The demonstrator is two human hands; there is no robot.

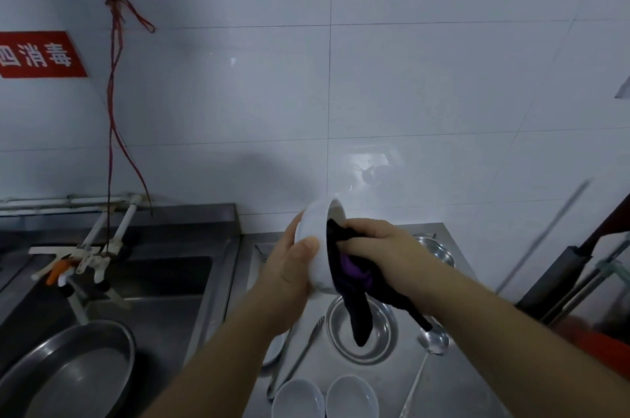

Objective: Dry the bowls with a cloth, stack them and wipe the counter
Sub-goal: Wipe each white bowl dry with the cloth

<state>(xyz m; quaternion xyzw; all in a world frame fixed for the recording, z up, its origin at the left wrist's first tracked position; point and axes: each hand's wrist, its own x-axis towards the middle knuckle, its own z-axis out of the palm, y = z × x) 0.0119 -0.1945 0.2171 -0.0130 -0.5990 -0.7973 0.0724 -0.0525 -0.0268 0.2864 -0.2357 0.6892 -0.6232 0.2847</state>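
Observation:
My left hand (293, 267) grips a white bowl (318, 240) by its outer wall, tilted on its side with the opening facing right, held above the steel counter (453, 380). My right hand (378, 247) holds a dark purple cloth (354, 294) bunched into the bowl's opening; a long tail of the cloth hangs down over a steel plate (381, 346). Two more white bowls (296, 399) (351, 395) stand side by side, upright, at the counter's near edge.
A fork (306, 346), a long steel spoon (433, 342) and a small steel dish (436, 250) lie on the counter. On the left is a sink (163, 284) with a tap (85, 260) and a large steel basin (71, 373). Dark handles (562, 274) lean at the right.

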